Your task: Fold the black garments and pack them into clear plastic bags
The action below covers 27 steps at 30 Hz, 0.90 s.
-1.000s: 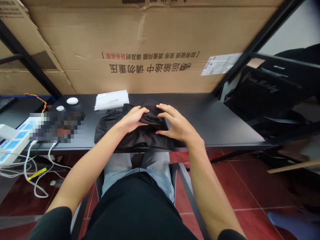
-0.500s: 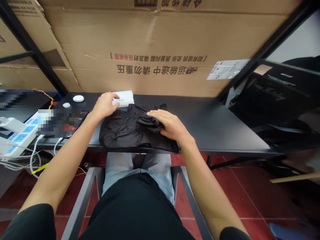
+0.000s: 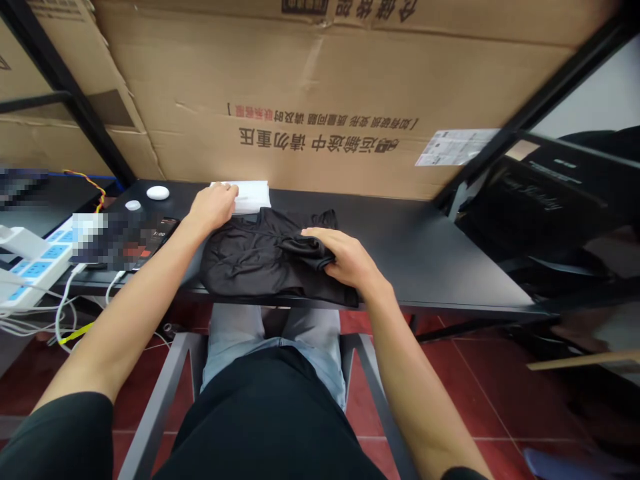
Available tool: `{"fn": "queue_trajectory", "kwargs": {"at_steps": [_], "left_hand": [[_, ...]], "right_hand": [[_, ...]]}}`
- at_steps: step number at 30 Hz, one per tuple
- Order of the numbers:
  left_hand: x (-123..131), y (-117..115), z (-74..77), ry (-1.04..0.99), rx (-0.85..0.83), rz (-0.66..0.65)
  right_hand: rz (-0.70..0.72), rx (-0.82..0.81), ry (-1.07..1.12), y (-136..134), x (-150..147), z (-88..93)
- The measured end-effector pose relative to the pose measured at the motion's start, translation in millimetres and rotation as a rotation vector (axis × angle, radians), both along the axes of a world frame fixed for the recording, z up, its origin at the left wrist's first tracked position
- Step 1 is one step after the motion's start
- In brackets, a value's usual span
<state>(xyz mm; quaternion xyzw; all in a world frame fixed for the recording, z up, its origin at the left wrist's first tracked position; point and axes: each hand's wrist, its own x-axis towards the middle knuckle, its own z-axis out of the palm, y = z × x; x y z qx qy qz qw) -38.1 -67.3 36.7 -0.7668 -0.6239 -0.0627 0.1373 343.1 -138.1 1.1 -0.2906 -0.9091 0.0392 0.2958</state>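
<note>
A black garment (image 3: 250,260) of thin, wrinkled cloth lies along the front edge of the black desk, with part of it bunched in a roll at its right. My right hand (image 3: 350,260) is closed round that roll, thumb beneath and fingers on top. At the garment's upper left corner is my left hand (image 3: 216,205), its fingers drawn together over the near-left part of a folded white sheet or packet (image 3: 254,197). What the left fingertips hold, if anything, is hidden.
A large cardboard sheet (image 3: 300,80) stands behind the black desk (image 3: 425,260). To the left are a phone (image 3: 160,233), a white oval case (image 3: 158,193), a small white lid (image 3: 133,205) and a power strip (image 3: 45,260) with cables. A black bag (image 3: 530,200) is at right.
My left fingers have come together over the white sheet, where they were apart. My right hand stays on the rolled cloth. The view has shifted slightly.
</note>
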Motion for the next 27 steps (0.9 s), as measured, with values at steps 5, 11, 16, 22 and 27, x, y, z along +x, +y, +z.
{"fn": "queue_trajectory", "kwargs": {"at_steps": [5, 11, 16, 22, 27], "left_hand": [[-6.1, 4.6, -1.9, 0.03, -0.062, 0.043], [-6.8, 2.2, 3.8, 0.029, -0.04, 0.064], [23.1, -27.9, 30.2, 0.022, 0.092, 0.01], [84.1, -90.9, 32.8, 0.101, -0.053, -0.123], [107.3, -113.3, 10.2, 0.064, -0.188, -0.202]], "right_hand": [[-0.006, -0.013, 0.01, -4.7, 2.4, -3.3], [-0.026, -0.015, 0.019, -6.3, 6.7, -7.2], [-0.06, -0.013, 0.116, -8.9, 11.9, -7.1], [-0.277, 0.097, 0.338, -11.8, 25.0, -3.6], [-0.501, 0.133, 0.546, -5.5, 36.5, -4.0]]}}
